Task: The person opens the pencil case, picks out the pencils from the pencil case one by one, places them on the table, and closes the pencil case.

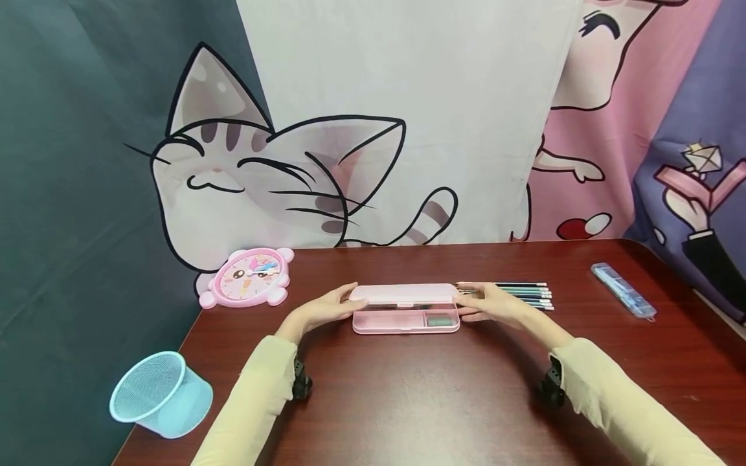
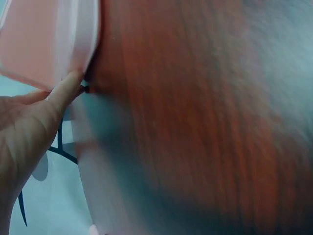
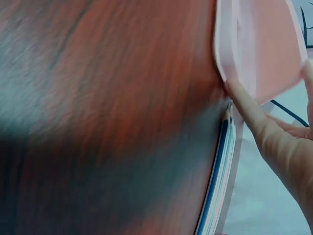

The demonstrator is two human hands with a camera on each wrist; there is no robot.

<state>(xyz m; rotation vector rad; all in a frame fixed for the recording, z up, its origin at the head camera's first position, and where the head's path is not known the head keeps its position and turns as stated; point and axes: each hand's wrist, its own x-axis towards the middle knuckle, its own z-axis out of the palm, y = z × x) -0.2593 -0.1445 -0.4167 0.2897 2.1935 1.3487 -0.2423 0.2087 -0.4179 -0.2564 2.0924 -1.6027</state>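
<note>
A pink pencil case lies on the table with its lid tilted partly open. A small grey-green block sits in its right compartment, and something dark and thin shows under the lid. My left hand grips the case's left end; in the left wrist view the thumb presses the corner and the other fingers go behind the lid. At the right end, my right hand holds the case between fingers and thumb. Several pencils lie just beyond that hand, partly hidden by it.
A pink toy clock is at the back left. The blue mesh pen holder stands at the left edge. Toward the back right lies a translucent blue case. A curtain with a cartoon cat hangs behind the table.
</note>
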